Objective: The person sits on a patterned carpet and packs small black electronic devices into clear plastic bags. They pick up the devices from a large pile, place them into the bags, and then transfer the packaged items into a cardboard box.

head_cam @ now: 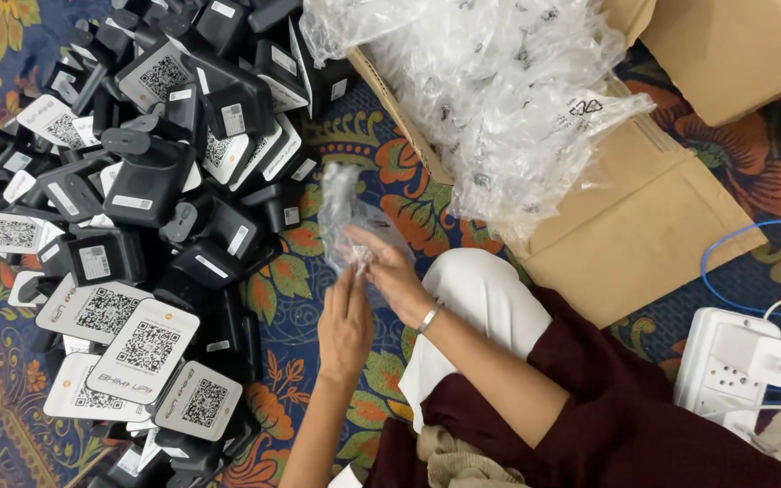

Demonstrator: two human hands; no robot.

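1. Head view showed the left hand (345, 327) and right hand (389, 271) together, both pinching a clear bag (343, 212) above the lap.
2. Black devices (146, 181) lay piled left of them, within reach.

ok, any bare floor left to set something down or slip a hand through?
Free: the carpet strip between the pile of black devices and the knee, and carpet between the cardboard box and white power strip. Crowded: the pile, and the bag heap. Left hand and right hand hold a clear bag.
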